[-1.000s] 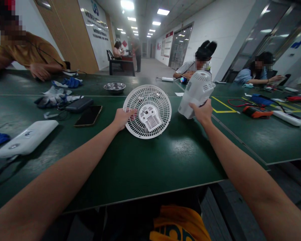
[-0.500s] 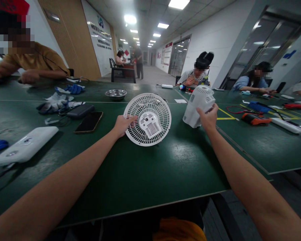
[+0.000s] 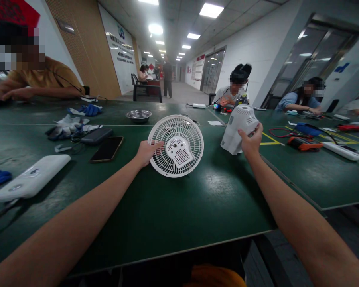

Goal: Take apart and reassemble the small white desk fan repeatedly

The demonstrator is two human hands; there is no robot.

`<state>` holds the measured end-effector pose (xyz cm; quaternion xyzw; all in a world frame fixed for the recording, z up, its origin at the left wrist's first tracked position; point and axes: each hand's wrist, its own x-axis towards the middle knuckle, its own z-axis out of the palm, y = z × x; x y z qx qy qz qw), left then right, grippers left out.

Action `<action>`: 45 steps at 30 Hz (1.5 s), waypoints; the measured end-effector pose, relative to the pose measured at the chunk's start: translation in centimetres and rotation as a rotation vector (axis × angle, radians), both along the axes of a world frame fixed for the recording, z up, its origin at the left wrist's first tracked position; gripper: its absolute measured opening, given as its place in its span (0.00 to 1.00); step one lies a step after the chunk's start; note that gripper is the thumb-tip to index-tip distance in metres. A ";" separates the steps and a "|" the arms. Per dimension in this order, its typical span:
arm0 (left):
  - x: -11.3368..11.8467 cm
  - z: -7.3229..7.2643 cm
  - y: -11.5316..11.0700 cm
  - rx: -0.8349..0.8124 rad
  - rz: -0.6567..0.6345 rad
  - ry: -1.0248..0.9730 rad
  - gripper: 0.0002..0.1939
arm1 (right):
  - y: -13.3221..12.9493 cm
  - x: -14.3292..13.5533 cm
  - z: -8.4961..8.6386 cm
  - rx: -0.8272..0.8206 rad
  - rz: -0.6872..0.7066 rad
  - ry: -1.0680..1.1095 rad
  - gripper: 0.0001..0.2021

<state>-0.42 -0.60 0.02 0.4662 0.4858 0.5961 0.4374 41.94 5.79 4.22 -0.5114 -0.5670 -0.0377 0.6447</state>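
My left hand (image 3: 147,153) is closed on the left rim of a round white fan grille (image 3: 179,151), thumb over the bars. The grille is tilted up, its slotted centre plate facing me. To the right, my right hand (image 3: 251,140) grips a white plastic housing (image 3: 237,129) with vent slots near its top. Thumb and fingers press on the housing's right side, and it leans a little. A gap of green tabletop (image 3: 167,215) separates grille and housing. I cannot tell whether either piece touches the table.
Left of the grille lie a phone (image 3: 106,149), a dark power bank (image 3: 96,135), a white power bank (image 3: 31,177) with a cable, and gloves (image 3: 68,126). A metal bowl (image 3: 138,115) stands behind. Rightward are an orange-and-black meter (image 3: 305,144) and a white strip (image 3: 342,151). People sit across the table.
Both hands still hold the same pieces. The housing has shifted very slightly right. The whole view has dropped a little, and the person at far left has moved their hands.
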 end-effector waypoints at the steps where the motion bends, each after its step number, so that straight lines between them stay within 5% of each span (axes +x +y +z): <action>1: 0.0 0.0 0.0 0.002 -0.002 0.004 0.12 | 0.0 0.0 0.0 0.002 -0.006 -0.009 0.39; 12: 0.1 0.2 -0.2 -0.014 0.010 -0.005 0.11 | -1.0 -0.2 0.4 -0.019 -0.139 -0.026 0.37; 24: -0.1 -0.1 -0.1 -0.009 0.010 0.012 0.13 | -0.6 0.1 0.4 -0.021 -0.047 -0.062 0.39; 45: -0.2 -0.1 -0.1 0.016 -0.015 0.011 0.10 | -2.4 -0.8 1.4 -0.012 -0.168 -0.214 0.39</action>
